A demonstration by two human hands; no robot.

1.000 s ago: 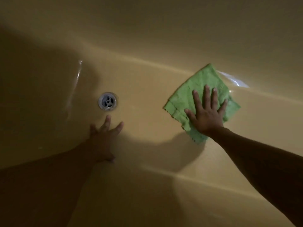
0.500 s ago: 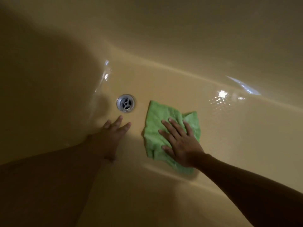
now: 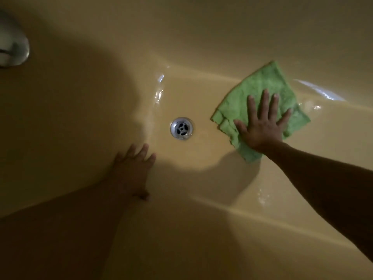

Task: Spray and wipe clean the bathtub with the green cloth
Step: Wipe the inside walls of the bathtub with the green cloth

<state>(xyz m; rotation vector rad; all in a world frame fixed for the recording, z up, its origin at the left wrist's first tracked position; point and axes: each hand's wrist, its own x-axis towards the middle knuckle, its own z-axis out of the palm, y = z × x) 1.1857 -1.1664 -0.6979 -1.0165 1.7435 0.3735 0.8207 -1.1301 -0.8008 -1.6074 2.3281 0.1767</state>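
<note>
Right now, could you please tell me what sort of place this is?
Most likely a bathroom, looking into a cream bathtub: curved glossy walls, a round metal drain in the floor, and a chrome fitting at upper left. The right hand presses a green cloth flat on it.

The person's right hand [image 3: 260,128] is bare, and the right forearm [image 3: 327,184] behind it is uncovered all the way to the near right edge of view. Its fingers [image 3: 264,104] are slender, with short nails that catch a little light. At the near left, the left hand [image 3: 132,170] and left forearm [image 3: 70,215] are uncovered too. Both sit in deep shadow, so finer detail is lost.
</note>
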